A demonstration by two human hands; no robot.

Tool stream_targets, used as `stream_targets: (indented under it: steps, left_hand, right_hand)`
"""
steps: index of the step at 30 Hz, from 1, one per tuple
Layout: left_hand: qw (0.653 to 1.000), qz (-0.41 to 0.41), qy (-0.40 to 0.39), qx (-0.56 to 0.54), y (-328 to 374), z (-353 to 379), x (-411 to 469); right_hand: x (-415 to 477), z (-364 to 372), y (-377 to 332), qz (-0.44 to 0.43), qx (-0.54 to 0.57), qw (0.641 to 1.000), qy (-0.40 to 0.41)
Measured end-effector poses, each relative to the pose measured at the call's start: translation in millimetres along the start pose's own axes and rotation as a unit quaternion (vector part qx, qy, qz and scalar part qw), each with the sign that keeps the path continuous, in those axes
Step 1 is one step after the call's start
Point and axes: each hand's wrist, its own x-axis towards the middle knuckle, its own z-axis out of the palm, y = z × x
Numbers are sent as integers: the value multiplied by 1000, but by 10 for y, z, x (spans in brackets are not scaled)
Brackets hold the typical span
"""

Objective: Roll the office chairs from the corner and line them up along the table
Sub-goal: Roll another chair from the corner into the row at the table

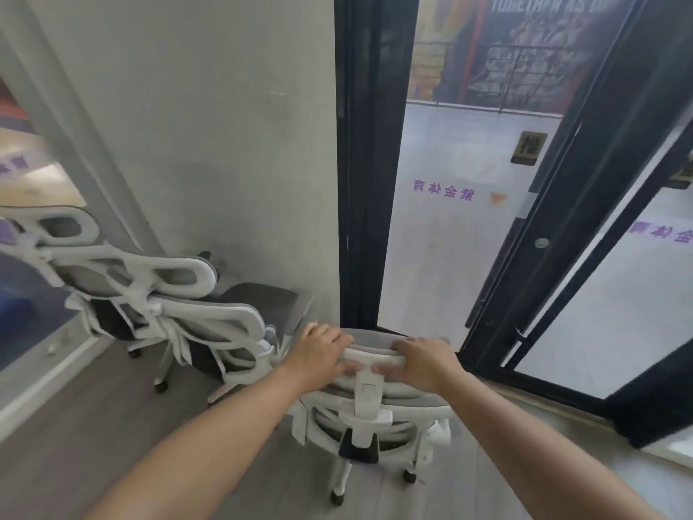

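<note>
A white-framed office chair (369,410) with grey mesh stands just in front of me, its back toward me. My left hand (322,356) grips the left end of its headrest, fingers curled over the top. My right hand (422,360) grips the right end the same way. Two more chairs of the same kind stand to the left in the corner, one nearer (210,328) and one behind it (112,272), packed close together. No table is in view.
A grey wall (210,144) rises behind the chairs. A black-framed glass door (468,219) with purple lettering stands ahead and to the right, its sill (543,384) close to the held chair. Grey wood-look floor (93,425) stretches toward me on the left.
</note>
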Motion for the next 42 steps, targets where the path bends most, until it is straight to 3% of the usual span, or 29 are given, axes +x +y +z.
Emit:
stream_targets:
  steps: [9, 21, 27, 31, 42]
  left_hand:
    - [998, -13, 55, 28, 360, 99, -465]
    - [979, -97, 177, 3, 1312, 269, -1897]
    - [972, -210, 107, 0, 1842, 187, -2621]
    - [951, -292, 102, -2, 2313, 167, -3102]
    - [889, -444, 109, -3, 3759, 184, -4662]
  right_hand:
    - [-369, 116, -37, -56, 6, 998, 24]
    - [-1533, 357, -302, -164, -29, 984, 55]
    - [-1981, 474, -529, -230, -43, 971, 51]
    - [-2324, 563, -594, -321, -26, 946, 48]
    - [-3471, 782, -1044, -550, -56, 833, 16]
